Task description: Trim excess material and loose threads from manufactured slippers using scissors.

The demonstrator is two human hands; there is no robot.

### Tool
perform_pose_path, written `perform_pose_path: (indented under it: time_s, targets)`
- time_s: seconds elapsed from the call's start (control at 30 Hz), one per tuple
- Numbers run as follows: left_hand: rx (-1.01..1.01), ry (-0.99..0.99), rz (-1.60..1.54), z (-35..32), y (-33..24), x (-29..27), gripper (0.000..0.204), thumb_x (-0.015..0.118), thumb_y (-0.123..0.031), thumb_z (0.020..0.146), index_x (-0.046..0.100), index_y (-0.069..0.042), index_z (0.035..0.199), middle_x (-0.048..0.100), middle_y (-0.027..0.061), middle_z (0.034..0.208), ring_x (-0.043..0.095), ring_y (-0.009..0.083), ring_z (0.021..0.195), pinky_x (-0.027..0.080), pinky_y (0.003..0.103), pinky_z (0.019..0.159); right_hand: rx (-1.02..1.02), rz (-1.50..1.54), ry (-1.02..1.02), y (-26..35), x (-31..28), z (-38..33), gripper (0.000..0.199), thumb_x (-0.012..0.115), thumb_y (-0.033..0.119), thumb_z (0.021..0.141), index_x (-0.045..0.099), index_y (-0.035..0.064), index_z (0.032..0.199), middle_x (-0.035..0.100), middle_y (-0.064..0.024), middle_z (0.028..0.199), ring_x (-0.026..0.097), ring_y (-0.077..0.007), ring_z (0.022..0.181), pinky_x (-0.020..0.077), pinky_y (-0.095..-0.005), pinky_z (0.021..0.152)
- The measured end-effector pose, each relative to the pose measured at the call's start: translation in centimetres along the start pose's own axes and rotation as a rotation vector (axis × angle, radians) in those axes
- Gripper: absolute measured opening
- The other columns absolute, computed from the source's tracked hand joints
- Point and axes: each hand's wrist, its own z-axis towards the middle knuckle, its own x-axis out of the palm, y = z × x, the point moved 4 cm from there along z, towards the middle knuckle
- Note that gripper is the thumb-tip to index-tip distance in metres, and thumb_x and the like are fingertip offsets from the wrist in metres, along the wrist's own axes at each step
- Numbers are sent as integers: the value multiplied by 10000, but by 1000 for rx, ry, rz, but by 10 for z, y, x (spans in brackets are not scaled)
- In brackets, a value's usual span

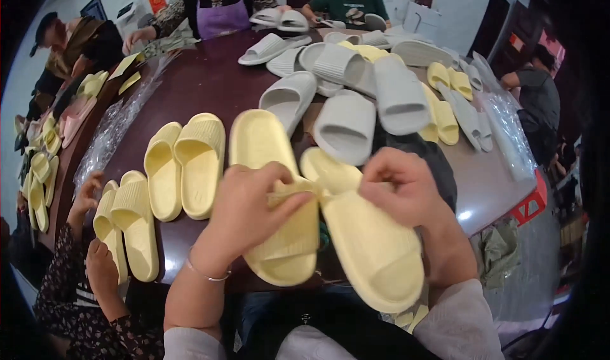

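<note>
Two pale yellow slide slippers are in front of me at the table's near edge, side by side and slanting apart. My left hand (248, 201) grips the left yellow slipper (286, 258) at its strap, thumb pressed over the strap's edge and fingers curled under. On the right yellow slipper (378, 255), my right hand (403, 188) is closed with bent fingers at the strap's side; its fingertips are partly hidden. The two slippers touch or nearly touch near their straps. Just beyond them lies a grey slipper (346, 125), part of a loose pile.
Yellow slipper pairs (200, 163) stand left of me on the dark table (190, 74). A co-worker's hand (101, 268) is beside the nearest pair. More grey slippers (400, 96) are heaped ahead. Clear plastic wrap (505, 122) and a red crate (532, 198) are at right. People work across the table.
</note>
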Motion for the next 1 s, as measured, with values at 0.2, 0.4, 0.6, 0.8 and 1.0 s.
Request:
perform_pose_path:
  time_s: [0.2,0.4,0.6,0.8,1.0]
  targets:
    - [-257,22,12,-3,20,-11,337,706,-137,758,609,-92,1077,551,96,631,542,242,571,436,340,568,-267,-318,139,8,36,41,231,632,281,838,567,59,839,616,-134,692,608,-326,646,468,-385,584]
    - [-172,231,-319,-18,41,11,345,597,16,772,572,-56,1108,598,124,871,594,245,772,476,311,662,-304,-530,386,3,65,53,292,590,333,863,551,45,840,590,-118,673,586,-332,625,454,-419,578]
    - [50,-50,-191,-19,20,-6,335,576,47,757,575,-51,1077,581,133,1065,577,284,967,472,343,818,-287,-685,515,0,84,54,262,573,312,870,570,50,882,608,-126,711,606,-323,691,471,-409,623]
    - [686,-298,30,-35,-75,-3,166,655,-49,669,656,-79,832,606,79,1083,532,281,1093,428,436,932,-662,-407,438,-46,113,50,221,594,249,817,643,72,939,656,-94,810,642,-276,847,495,-397,701]
    - [977,-117,82,-44,-82,28,249,653,-163,561,673,-112,804,621,64,998,546,266,1025,440,449,924,-570,-825,517,-15,122,30,151,586,220,788,606,75,824,616,-73,743,606,-244,732,452,-354,597]
